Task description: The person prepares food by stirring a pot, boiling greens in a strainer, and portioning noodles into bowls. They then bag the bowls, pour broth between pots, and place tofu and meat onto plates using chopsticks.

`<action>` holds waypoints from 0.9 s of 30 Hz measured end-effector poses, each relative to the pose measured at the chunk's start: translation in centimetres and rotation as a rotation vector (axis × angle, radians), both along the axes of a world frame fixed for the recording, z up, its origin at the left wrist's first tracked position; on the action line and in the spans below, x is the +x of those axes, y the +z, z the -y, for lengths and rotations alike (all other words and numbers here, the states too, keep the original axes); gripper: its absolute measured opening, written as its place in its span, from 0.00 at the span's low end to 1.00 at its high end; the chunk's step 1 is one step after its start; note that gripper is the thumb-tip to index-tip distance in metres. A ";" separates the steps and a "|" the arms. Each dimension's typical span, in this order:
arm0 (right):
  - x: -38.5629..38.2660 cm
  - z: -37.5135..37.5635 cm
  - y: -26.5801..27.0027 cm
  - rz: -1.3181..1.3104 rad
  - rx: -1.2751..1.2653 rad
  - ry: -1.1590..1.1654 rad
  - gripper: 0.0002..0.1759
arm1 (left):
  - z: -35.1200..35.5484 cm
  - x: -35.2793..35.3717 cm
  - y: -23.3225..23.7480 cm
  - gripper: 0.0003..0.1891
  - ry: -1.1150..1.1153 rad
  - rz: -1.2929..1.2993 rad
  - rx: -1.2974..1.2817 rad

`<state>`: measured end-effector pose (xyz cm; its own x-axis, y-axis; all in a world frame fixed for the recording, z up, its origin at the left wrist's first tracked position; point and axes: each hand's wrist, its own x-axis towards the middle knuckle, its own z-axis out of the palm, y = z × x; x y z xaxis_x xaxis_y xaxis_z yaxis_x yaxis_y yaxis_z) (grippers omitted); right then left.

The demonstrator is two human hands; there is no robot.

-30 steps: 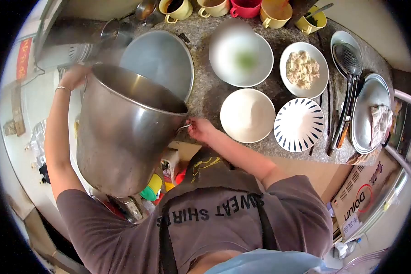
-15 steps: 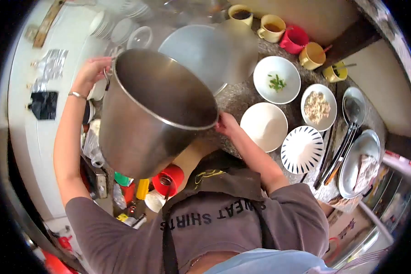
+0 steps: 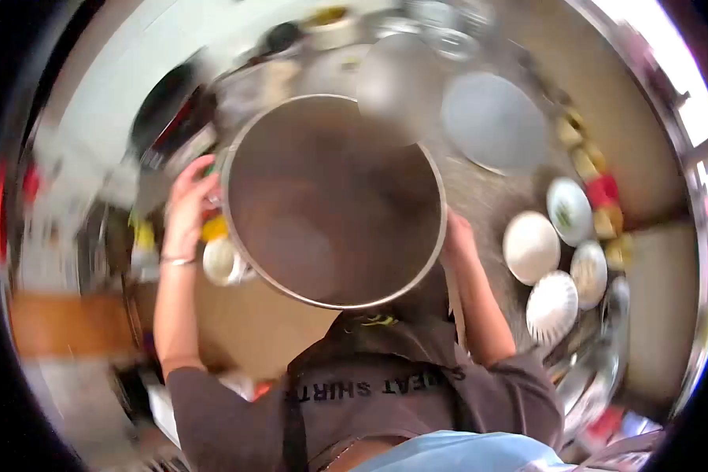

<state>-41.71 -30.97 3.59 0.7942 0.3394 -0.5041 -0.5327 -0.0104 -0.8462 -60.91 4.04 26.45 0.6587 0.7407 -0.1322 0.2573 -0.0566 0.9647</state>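
Observation:
A large metal pot (image 3: pixel 334 204) fills the middle of the view, its open mouth facing up toward me. Its inside looks dark, with no contents that I can make out. My left hand (image 3: pixel 190 200) grips the pot's left side, with a bracelet at the wrist. On the opposite side, my right hand (image 3: pixel 458 236) holds the pot near its rim, and its fingers are partly hidden behind the wall. A blurred grey round shape (image 3: pixel 400 88) overlaps the pot's far rim.
A round grey lid or tray (image 3: pixel 494 122) lies on the counter at the right. Beyond it stand white bowls (image 3: pixel 532 248), cups (image 3: pixel 603 191) and metal trays. A dark pan (image 3: pixel 165 106) is at the upper left. A brown surface (image 3: pixel 252 322) shows below the pot.
The view has swung left, so the bowls and cups now appear farther right. The pot, still in both hands, has gone from tilted to facing me more squarely.

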 end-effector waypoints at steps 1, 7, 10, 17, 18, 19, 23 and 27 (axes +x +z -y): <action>-2.1 -1.9 0.6 0.016 -0.005 0.055 0.23 | -2.4 -5.2 -2.0 0.18 -0.022 0.035 -0.015; -18.7 -18.4 2.4 0.079 -0.162 0.556 0.20 | -8.7 -35.7 -8.9 0.11 0.507 -0.040 -0.215; -24.7 -25.8 -1.1 -0.045 0.051 0.840 0.14 | -10.2 -46.6 -10.6 0.10 0.783 0.024 -0.250; -41.9 -52.2 -4.6 0.009 0.042 1.259 0.13 | -18.3 -68.4 -18.0 0.12 1.174 0.356 -0.247; -45.5 -55.8 -2.2 -0.051 0.084 1.263 0.13 | -20.1 -73.4 -19.0 0.12 1.213 0.229 -0.298; -48.4 -58.9 -1.0 -0.125 0.112 1.260 0.13 | -21.4 -75.2 -17.6 0.12 1.226 0.186 -0.293; -56.4 -72.9 -2.5 0.094 0.098 1.546 0.15 | -26.6 -79.2 -12.5 0.12 1.509 0.367 -0.297; -65.7 -86.6 -3.8 0.204 0.188 1.590 0.17 | -34.3 -87.5 -12.4 0.13 1.484 0.451 -0.315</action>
